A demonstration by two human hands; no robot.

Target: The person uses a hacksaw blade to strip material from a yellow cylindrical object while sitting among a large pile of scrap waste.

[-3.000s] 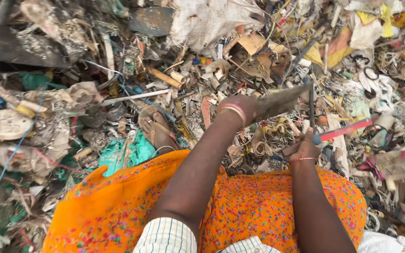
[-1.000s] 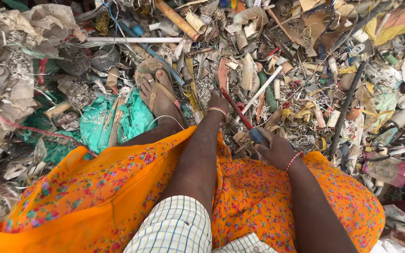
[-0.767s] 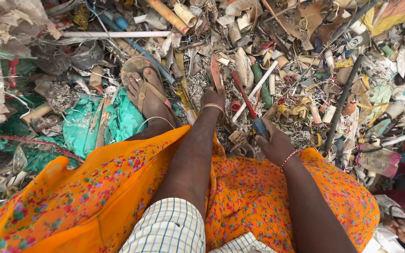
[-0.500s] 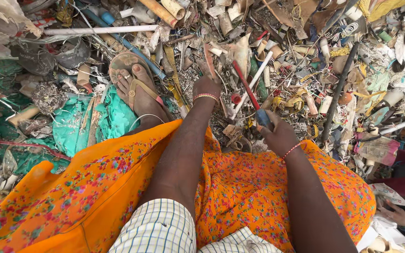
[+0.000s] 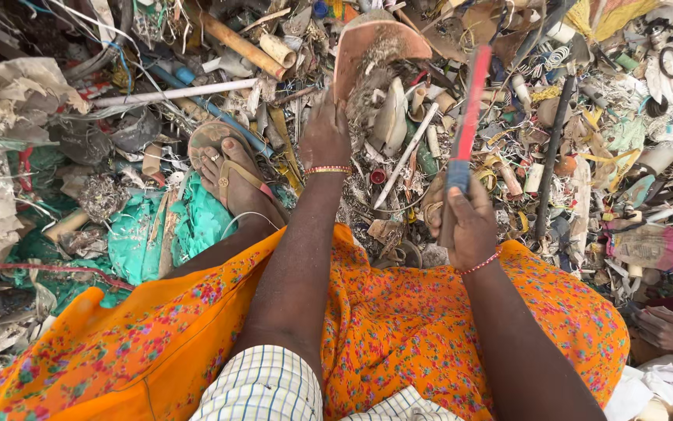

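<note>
My left hand grips the lower end of a worn brown shoe sole and holds it up over the scrap heap. My right hand is closed around the blue handle of a red stick-like tool that points up and away from me. My orange flowered garment covers my lap. My sandalled foot rests on the rubbish to the left of my left arm.
Mixed scrap lies all around: a white pipe, a brown tube, a black rod, teal plastic sheeting, wires and paper cores. Another person's hand shows at the lower right edge.
My left hand has lifted a brown shoe sole out of the heap. My right hand has raised the red tool more upright. The view has shifted slightly.
</note>
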